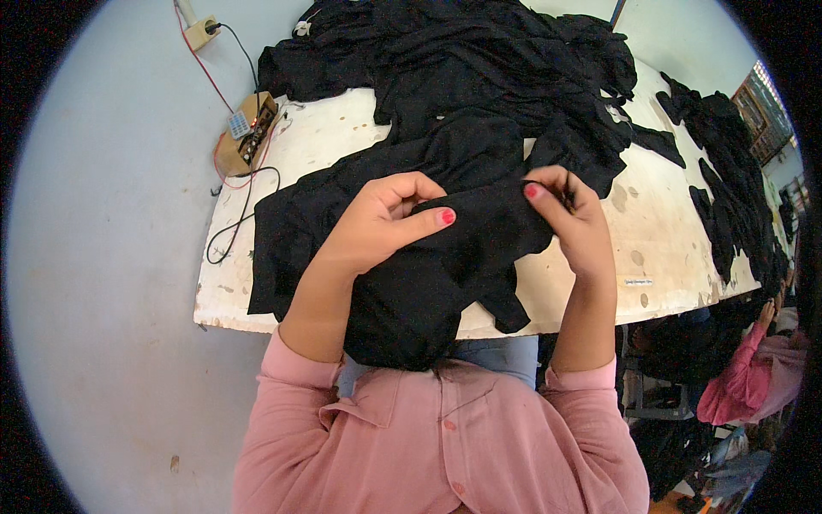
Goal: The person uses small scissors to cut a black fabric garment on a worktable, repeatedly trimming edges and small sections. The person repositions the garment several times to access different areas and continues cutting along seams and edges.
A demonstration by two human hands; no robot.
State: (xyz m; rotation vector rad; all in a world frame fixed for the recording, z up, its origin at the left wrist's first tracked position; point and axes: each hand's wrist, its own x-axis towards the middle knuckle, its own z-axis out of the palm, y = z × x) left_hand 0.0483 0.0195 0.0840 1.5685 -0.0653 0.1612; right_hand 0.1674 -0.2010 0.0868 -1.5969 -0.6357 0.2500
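Observation:
Between my hands a black garment (479,224) is stretched, its upper edge running from one hand to the other. My left hand (390,218) pinches the cloth at the left, thumb on top and fingers curled behind it. At the right end of that edge, my right hand (569,206) grips the cloth between thumb and fingers. The lower part of the garment hangs over the table's near edge toward my lap. Which part of the garment I hold cannot be made out. More black cloth (300,231) lies beneath and to the left.
A large heap of black garments (479,60) covers the far side of the white, stained table (659,231). More black clothes (719,146) lie along the right. A wooden box with electronics (247,137) and a looped cable (224,248) sit at the left. A person in pink (753,377) is at the far right.

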